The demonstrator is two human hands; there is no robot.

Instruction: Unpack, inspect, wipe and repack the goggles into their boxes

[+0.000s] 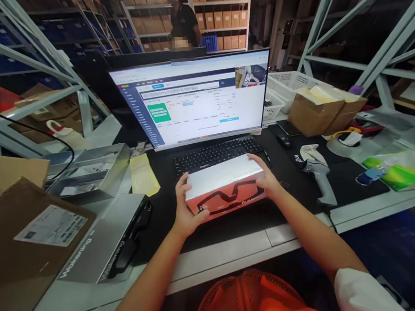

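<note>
Both my hands grip a white and orange product box (227,185) by its two ends, above the black desk mat in front of the keyboard (214,155). Glasses are printed on its orange side, and the lettering there appears upside down. My left hand (188,209) wraps the left end, thumb along the lower edge. Around the right end closes my right hand (265,179). Left of them lies a grey box (102,235) marked "Wakening", with dark glasses pictured on its side.
A monitor (196,103) stands behind the keyboard. At right are a barcode scanner (319,180), a mouse (283,141), a tape roll (350,137) and a brown carton (319,111). An open cardboard box (31,246) and yellow notes (143,175) lie left. A person (184,23) stands beyond the monitor.
</note>
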